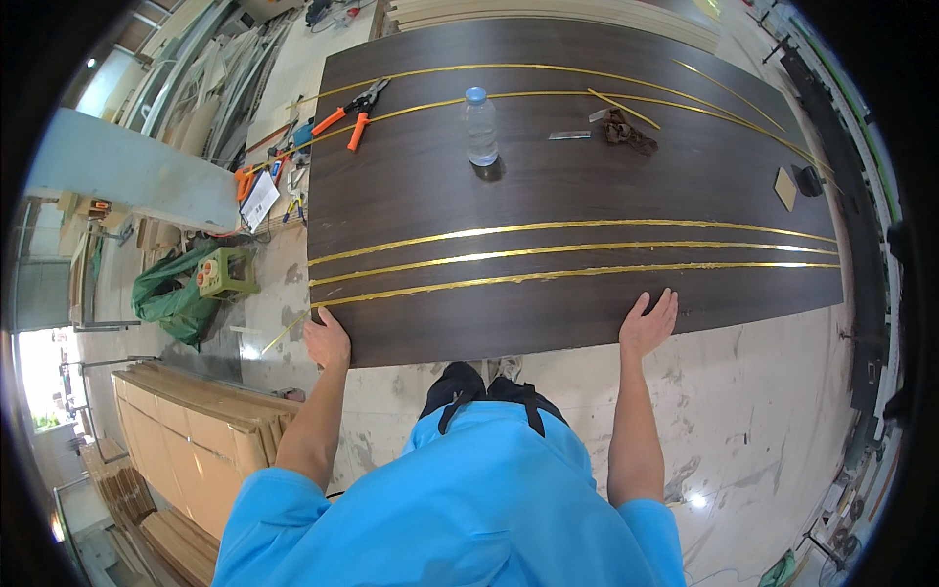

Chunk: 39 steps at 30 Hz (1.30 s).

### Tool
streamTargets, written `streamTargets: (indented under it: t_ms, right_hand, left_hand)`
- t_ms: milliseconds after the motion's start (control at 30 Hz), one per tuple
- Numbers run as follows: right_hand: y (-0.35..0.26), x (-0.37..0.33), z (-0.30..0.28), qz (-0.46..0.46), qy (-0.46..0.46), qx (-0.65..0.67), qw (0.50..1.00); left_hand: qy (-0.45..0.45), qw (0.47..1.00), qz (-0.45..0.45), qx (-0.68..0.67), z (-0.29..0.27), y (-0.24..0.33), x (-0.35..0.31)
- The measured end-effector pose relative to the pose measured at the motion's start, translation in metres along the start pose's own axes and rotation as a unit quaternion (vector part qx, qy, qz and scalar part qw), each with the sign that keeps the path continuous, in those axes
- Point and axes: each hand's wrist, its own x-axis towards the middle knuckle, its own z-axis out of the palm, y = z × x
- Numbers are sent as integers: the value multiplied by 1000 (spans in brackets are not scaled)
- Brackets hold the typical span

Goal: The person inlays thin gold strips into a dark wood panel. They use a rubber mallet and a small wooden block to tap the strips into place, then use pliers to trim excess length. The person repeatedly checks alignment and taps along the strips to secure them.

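Note:
Before me lies a large dark brown panel [469, 328] with three gold strips [577, 250] running across its near half. My left hand [327, 339] rests at the panel's near left corner, its thumb apart from the fingers. Farther right, my right hand [648, 323] lies on the near edge, fingers stretched out and thumb spread. Neither hand holds anything. Toward the far side, more long thin gold strips [548, 94] lie on the panel. Between these groups stands a clear bottle [480, 132] with a blue cap, upright.
Orange-handled snips [354, 112] lie at the panel's far left. A dark crumpled cloth [628, 134], a short gold strip [626, 110] and a small tan piece [785, 189] lie to the right. Stacked cardboard [186, 421] stands at lower left, near a green stool [226, 273].

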Motion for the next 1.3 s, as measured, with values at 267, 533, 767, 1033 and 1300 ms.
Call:
streamTargets:
  t_ms: [267,533,767,1033,1300]
  right_hand:
    - [0,1,-1,7,-14,-14,1000]
    - [0,0,-1,-3,-2,-1,1000]
    - [2,0,1,2,-3,1,1000]
    - [1,-1,1,1,7,3,1000]
    - [2,1,0,-6,5,-7,1000]
  left_hand:
    - [8,1000,-4,0,1,0,-1]
    - [14,1000,2,-13,1,-1,-1]
    - [-13,1000,-24,-2,1,1,0]
    - [-12,1000,-14,14,0,1,0]
    - [8,1000,4,6,1,-1,-1]
